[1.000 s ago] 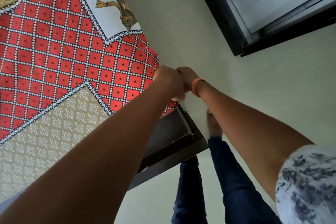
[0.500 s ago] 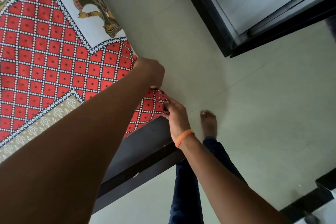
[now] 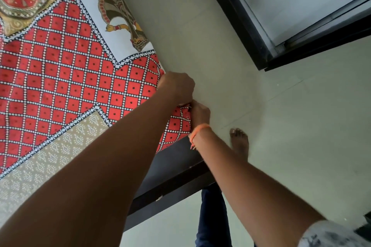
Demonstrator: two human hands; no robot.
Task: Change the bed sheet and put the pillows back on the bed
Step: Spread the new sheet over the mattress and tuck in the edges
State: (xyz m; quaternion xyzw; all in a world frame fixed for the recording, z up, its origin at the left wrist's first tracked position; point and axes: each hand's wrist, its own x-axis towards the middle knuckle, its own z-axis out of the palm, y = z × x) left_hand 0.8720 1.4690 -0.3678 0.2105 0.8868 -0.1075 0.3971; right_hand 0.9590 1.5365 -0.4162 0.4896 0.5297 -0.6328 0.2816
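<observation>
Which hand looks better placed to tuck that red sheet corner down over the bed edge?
Probably the right hand: it sits lower, on the hanging corner of the sheet just above the dark bed frame. The left hand grips the sheet higher, at the top edge.

A dark bed frame (image 3: 176,182) carries the red patterned bed sheet (image 3: 66,78).

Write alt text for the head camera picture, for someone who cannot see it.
Both hands, left hand and right hand, grip the corner of a red patterned bed sheet at the corner of a dark bed frame. A bare foot stands on the pale floor.
</observation>
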